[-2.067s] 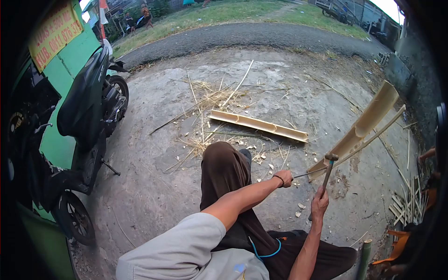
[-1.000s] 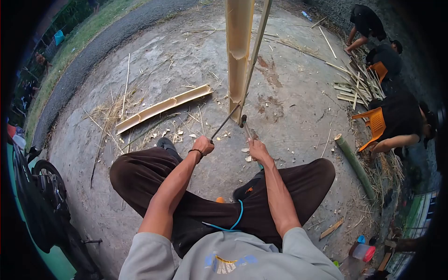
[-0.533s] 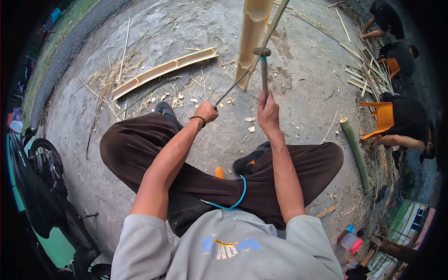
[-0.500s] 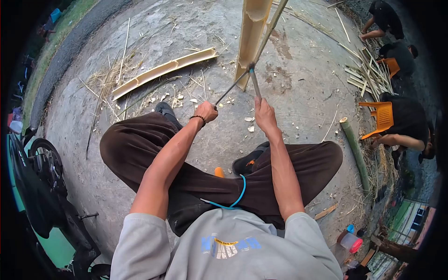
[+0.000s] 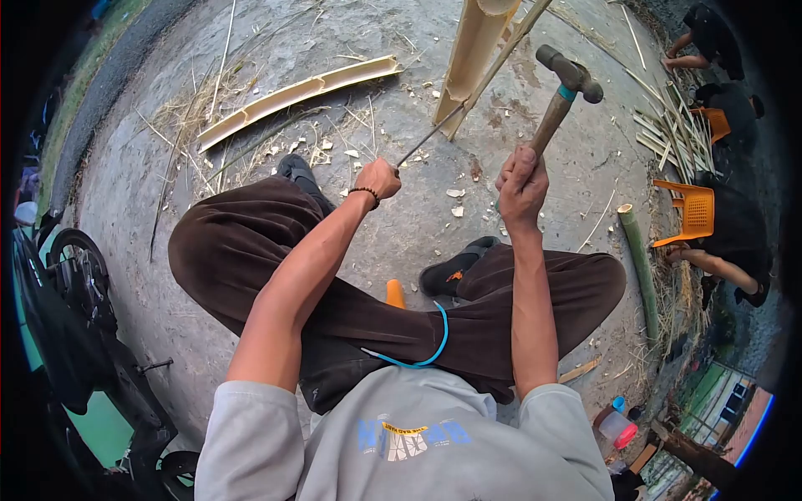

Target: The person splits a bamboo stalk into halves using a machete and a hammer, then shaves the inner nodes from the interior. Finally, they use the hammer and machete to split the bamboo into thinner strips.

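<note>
My left hand (image 5: 378, 178), with a dark bead bracelet at the wrist, is closed round the near end of a long thin metal blade (image 5: 429, 134). The blade's far end meets the lower part of an upright split bamboo piece (image 5: 468, 63), whose hollow inner face and node show. A separated strip of bamboo (image 5: 511, 50) slants along its right side. My right hand (image 5: 524, 179) grips the wooden handle of a hammer (image 5: 568, 77). The hammer's metal head is raised to the right of the bamboo, apart from the blade.
A split bamboo half (image 5: 296, 98) lies on the concrete at left among shavings. To the right are a green bamboo pole (image 5: 639, 267), a pile of bamboo strips (image 5: 664, 134) and an orange chair (image 5: 695, 210) near several people. A motorbike (image 5: 83, 334) stands at left.
The hammer has lifted off the blade and swung up to the right with my right hand. My left hand, the blade and the bamboo have shifted slightly right and up in view.
</note>
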